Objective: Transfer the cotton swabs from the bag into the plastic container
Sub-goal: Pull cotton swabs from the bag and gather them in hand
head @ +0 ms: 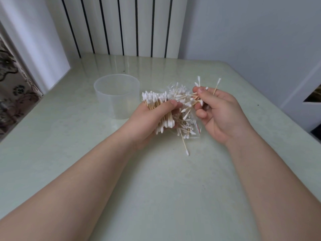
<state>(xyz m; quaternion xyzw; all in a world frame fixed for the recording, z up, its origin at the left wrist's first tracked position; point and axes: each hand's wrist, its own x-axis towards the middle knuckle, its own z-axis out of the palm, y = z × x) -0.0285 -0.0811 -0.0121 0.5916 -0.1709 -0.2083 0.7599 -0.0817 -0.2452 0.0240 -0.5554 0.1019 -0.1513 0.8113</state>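
My left hand point(152, 119) curls tight around one thick bundle of cotton swabs point(154, 100), too many to count. My right hand point(220, 113) pinches a few more, thumb and fingertips closed on their sticks. One clear bag point(189, 128) lies between my two hands, more swabs inside. One plastic container point(116, 94) stands upright on the table point(173, 188), just beyond my left hand.

The plastic container point(116, 96) stands on the table point(173, 188), left of centre, just behind the left hand point(152, 119), which grips a swab bundle point(156, 103). To the right, the right hand point(220, 115) pinches loose swabs point(199, 82). The bag point(189, 126) hangs between the hands, and a single swab point(184, 145) juts out of it toward the near side.
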